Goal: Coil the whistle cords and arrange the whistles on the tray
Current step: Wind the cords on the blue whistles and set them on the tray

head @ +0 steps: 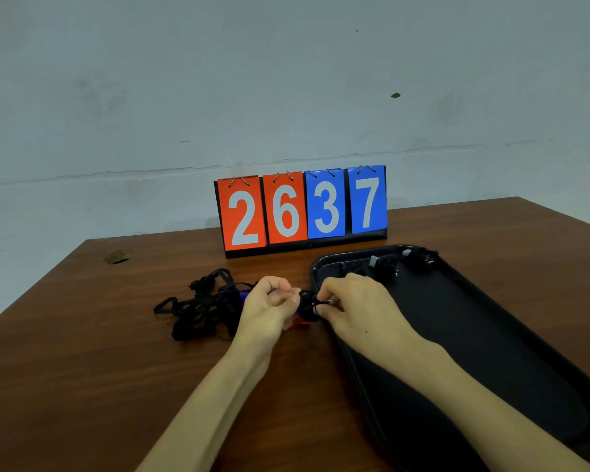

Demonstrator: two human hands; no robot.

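Between my two hands I hold a black whistle [308,306] with its cord wound around it, just left of the tray's near-left corner. My left hand [269,308] pinches it from the left; my right hand [355,301] grips the cord and a small metal ring. A tangle of black cords [198,308] lies on the table to the left, with a purple whistle [243,296] and a red whistle [298,323] partly hidden behind my left hand. The black tray [491,335] lies at the right. Two coiled whistles [402,262] sit at its far end.
A flip scoreboard [304,209] reading 2637 stands at the back of the brown wooden table [82,369]. A round cable hole [118,257] sits at the far left. A pale wall rises behind the table.
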